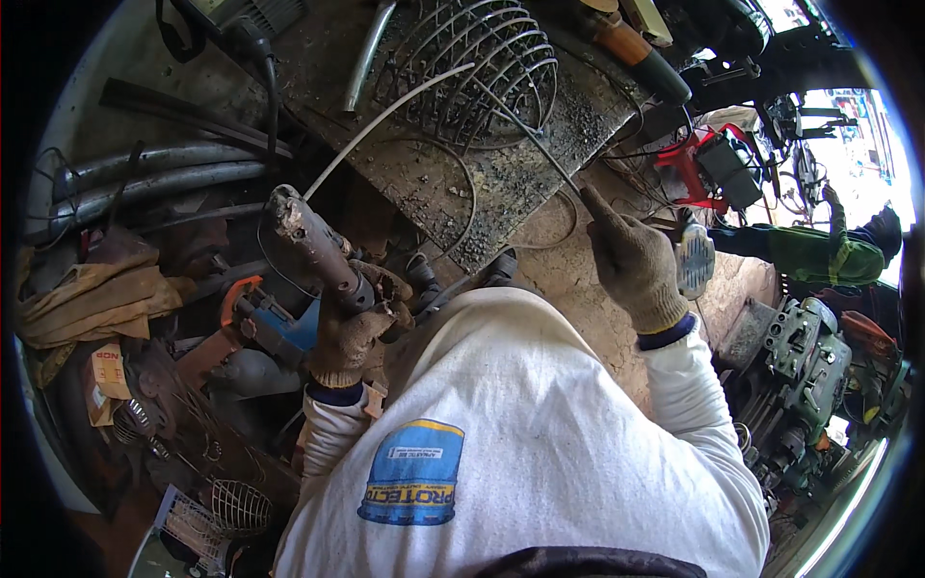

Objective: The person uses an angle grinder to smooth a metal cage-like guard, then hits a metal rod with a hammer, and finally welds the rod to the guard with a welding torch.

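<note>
Grey pipes [145, 183] lie at far left above crumpled tan cloth [92, 299]; a red machine [708, 164] sits upper right, a greenish engine block [805, 352] lower right.

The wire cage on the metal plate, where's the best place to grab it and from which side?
Probably grip the wire cage by its open rim ring, coming from the near side: the dome lies tipped on the plate, rim toward the worker. Both hands are occupied: right hand holds a thin rod, left hand a tool handle.

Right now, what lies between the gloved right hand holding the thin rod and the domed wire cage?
In the head view, only the thin metal rod and the gritty metal worktop span from the right hand to the wire cage.
</note>
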`<state>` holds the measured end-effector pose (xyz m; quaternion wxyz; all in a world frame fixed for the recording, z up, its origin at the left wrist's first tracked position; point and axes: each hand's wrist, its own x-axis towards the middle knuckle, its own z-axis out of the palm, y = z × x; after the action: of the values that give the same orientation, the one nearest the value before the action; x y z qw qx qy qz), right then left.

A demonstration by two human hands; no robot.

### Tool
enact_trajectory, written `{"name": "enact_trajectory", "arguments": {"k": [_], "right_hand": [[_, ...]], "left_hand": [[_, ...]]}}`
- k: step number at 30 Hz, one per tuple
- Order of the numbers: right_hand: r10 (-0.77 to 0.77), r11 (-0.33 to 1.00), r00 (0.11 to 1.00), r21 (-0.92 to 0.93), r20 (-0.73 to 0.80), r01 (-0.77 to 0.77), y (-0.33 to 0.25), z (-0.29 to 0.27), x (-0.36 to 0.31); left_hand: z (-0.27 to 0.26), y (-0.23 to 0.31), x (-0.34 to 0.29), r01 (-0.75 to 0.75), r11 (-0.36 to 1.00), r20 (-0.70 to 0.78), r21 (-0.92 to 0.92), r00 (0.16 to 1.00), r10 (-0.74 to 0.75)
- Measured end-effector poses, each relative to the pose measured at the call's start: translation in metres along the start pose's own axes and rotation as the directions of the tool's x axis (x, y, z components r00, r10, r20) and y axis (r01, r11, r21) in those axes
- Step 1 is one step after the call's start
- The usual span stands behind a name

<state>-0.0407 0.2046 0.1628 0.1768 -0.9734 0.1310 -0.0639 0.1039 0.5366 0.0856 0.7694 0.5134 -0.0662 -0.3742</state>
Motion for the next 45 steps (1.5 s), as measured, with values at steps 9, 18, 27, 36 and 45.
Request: {"name": "enact_trajectory", "arguments": {"k": [9, 18, 27, 36, 45], "right_hand": [[-0.002, 0.999, 1.000, 0.037, -0.001, 0.002, 0.006, 0.004, -0.001], [-0.021, 0.998, 0.999, 0.063, -0.033, 0.023, 0.001, 0.002, 0.000], [-0.001, 1.000, 0.999, 0.029, 0.037, 0.000, 0.005, 0.004, -0.003], [0.048, 0.998, 0.997, 0.037, 0.063, -0.050, -0.003, -0.004, -0.003], [0.062, 0.997, 0.989, 0.031, 0.135, -0.067, -0.003, -0.009, -0.003]], "left_hand": [[-0.004, -0.003, -0.015, 0.024, 0.999, -0.094, -0.033, 0.995, -0.027], [-0.025, -0.020, -0.024, -0.020, 1.000, -0.189, 0.009, 0.982, 0.021], [-0.030, -0.027, -0.028, 0.055, 0.996, -0.178, -0.066, 0.982, -0.066], [-0.021, -0.019, -0.022, 0.021, 1.000, -0.229, 0.013, 0.973, -0.018], [-0.035, -0.028, -0.025, 0.010, 0.999, -0.176, -0.048, 0.984, -0.018]]}}
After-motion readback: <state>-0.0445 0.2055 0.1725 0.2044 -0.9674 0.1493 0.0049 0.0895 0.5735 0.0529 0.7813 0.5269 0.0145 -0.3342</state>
